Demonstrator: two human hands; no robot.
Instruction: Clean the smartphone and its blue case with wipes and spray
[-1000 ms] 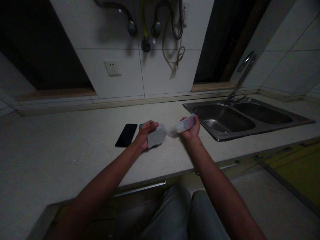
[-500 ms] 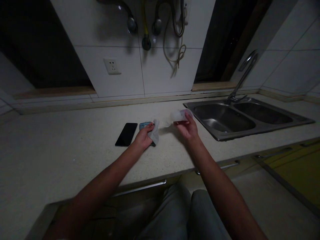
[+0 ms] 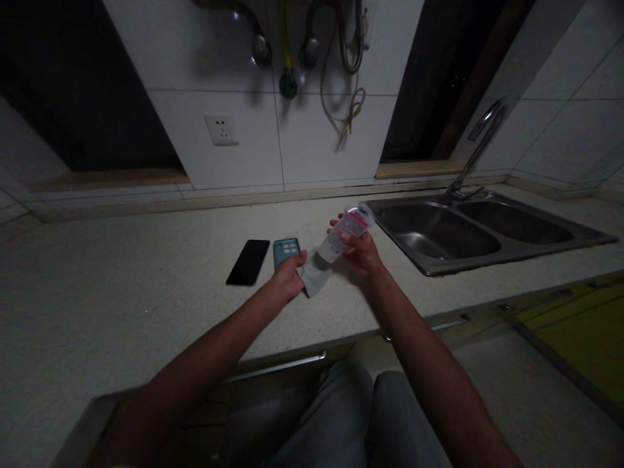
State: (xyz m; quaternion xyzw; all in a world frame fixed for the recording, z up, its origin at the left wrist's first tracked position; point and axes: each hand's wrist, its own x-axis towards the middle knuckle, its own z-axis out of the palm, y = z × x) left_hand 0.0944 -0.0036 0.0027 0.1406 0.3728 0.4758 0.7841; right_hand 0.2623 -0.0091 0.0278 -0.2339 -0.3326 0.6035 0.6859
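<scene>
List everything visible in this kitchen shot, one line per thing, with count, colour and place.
bottle: 1, clear with pink label, tilted nozzle-down over the cloth, held in the right hand
cloth: 1, white, on the countertop under the bottle's nozzle, held by the left hand
phone: 1, black, flat on the countertop, left of the remote
remote: 1, teal with pale buttons, beside the phone
countertop: 1, pale speckled
sink: 1, steel, two basins, at right
faucet: 1, metal, behind the sink
socket: 1, white, on the wall tile
hoses: several, dark, hanging on the wall
left hand: 1, on the cloth
right hand: 1, gripping the bottle
</scene>
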